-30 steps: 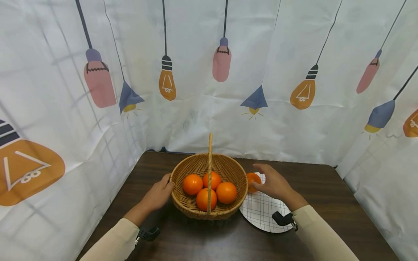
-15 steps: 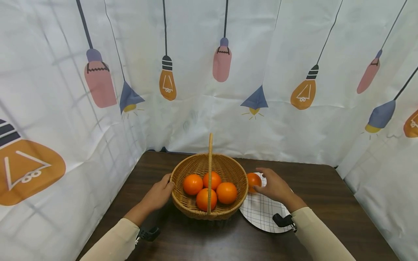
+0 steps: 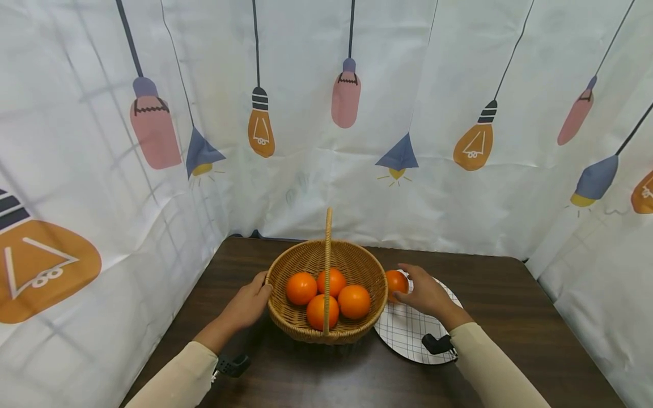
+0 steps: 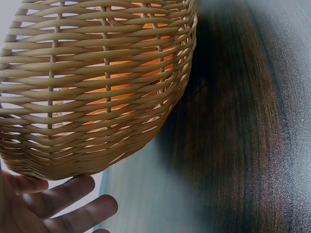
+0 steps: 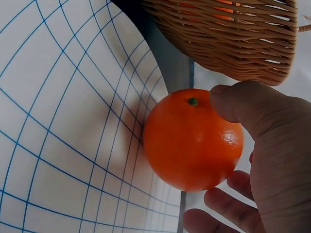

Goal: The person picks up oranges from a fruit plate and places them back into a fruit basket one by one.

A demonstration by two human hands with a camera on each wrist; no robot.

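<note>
A wicker basket with a tall handle holds several oranges. My left hand grips its left rim, thumb at the rim; in the left wrist view the fingers lie along the weave, and the thumb is out of sight. Another orange rests on a round white plate with a grid pattern, just right of the basket. Around this orange curves my right hand. In the right wrist view the thumb touches the orange near its green stem, with the fingers at its other side.
Everything stands on a dark brown wooden table. Behind it and at both sides hangs a white curtain printed with lamps and bulbs. The basket's handle rises in an arch above the oranges.
My right hand has shifted slightly and its index finger has come down closer to the orange on the plate. The left hand, basket and oranges have stayed in place.
</note>
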